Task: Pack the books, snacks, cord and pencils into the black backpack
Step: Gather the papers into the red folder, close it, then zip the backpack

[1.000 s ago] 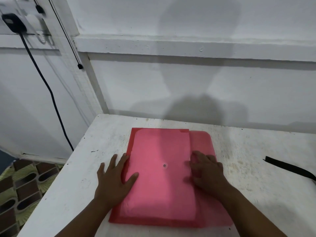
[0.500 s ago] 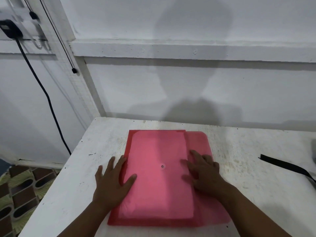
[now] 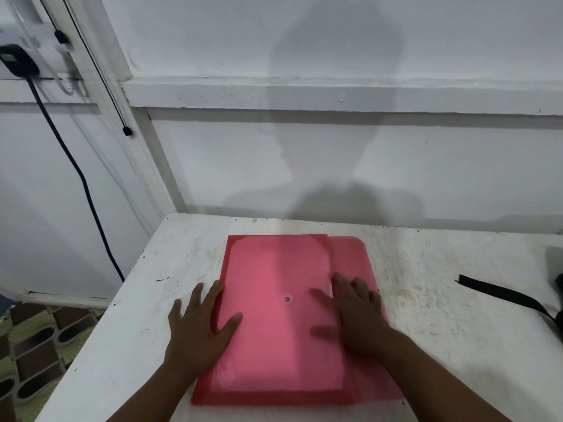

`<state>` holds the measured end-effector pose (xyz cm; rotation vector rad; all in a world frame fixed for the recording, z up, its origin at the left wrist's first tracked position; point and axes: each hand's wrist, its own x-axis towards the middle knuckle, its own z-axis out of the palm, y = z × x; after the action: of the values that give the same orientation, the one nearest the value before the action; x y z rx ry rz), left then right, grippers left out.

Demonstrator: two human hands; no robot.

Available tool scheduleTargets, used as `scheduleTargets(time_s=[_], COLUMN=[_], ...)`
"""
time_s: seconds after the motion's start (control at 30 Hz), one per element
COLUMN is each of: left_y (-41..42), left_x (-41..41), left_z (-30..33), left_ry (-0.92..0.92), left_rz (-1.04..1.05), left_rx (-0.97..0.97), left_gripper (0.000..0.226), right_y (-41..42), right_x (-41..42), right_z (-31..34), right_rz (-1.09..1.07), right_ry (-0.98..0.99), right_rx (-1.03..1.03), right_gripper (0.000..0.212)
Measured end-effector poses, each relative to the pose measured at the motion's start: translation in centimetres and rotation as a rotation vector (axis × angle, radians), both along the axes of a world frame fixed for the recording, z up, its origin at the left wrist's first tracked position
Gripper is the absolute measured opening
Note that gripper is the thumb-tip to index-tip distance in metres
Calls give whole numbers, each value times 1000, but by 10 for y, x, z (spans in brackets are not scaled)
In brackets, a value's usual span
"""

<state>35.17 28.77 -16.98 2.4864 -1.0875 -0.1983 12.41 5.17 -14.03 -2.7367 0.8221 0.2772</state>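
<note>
A white wall (image 3: pixel 335 166) backs the scuffed white table (image 3: pixel 441 330), where a pink folder (image 3: pixel 274 330) lies under both flat, spread palms, left hand (image 3: pixel 201 333) on its near edge, right hand (image 3: pixel 356 315) on its flap, a black strap (image 3: pixel 502 295) well right of that hand.

Translucent smooth pink plastic folder (image 3: pixel 280 315), scuffed matt white painted table (image 3: pixel 441 315), woven black strap (image 3: pixel 502 295)

Right hand (image 3: pixel 358 315) now lies flatter on the pink folder (image 3: pixel 280 318), fingers spread and reaching toward the snap button (image 3: pixel 287 299); earlier they were bunched at the flap edge. Black backpack (image 3: pixel 556 287) edge has entered at far right.
</note>
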Motion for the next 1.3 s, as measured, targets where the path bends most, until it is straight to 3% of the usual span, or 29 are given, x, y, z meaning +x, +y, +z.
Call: scheduleTargets(time_s=[0.17, 0.43, 0.5, 0.6, 0.67, 0.8, 0.9, 1.0, 1.17, 1.3], left_y=[1, 1, 1, 1, 2, 1, 1, 1, 1, 2], left_x=[1, 2, 2, 2, 3, 3, 2, 1, 3, 4], left_z=[-1, -4, -4, -4, -4, -4, -4, -2, -2, -2], left_ry=[1, -9, -13, -7, -8, -15, -17, -19, -15, -7], left_rz=[-5, -15, -15, -13, -10, -9, -6, -15, -22, -34], left_rx=[-2, -16, -20, -27, -26, -12, -10, -13, -17, -28], left_gripper=[88, 86, 85, 84, 84, 85, 86, 87, 93, 98], right_y=[5, 1, 4, 11, 16, 18, 18, 16, 14, 22], right_x=[-7, -20, -22, -22, -22, -21, -26, -33, -53, -52], right_z=[-3, 0, -2, -3, -5, -16, -1, 8, 24, 36], right_rz=[-25, -43, -74, -190, -216, -236, -186, -199, -602, -510], right_ry=[-59, -171, -242, -399, -391, -351, -322, -300, -482, -474], right_rx=[-23, 89, 85, 142, 170, 203, 230, 201, 101, 335], right_gripper=[99, 99, 91, 48, 35, 58, 40, 40, 52, 34])
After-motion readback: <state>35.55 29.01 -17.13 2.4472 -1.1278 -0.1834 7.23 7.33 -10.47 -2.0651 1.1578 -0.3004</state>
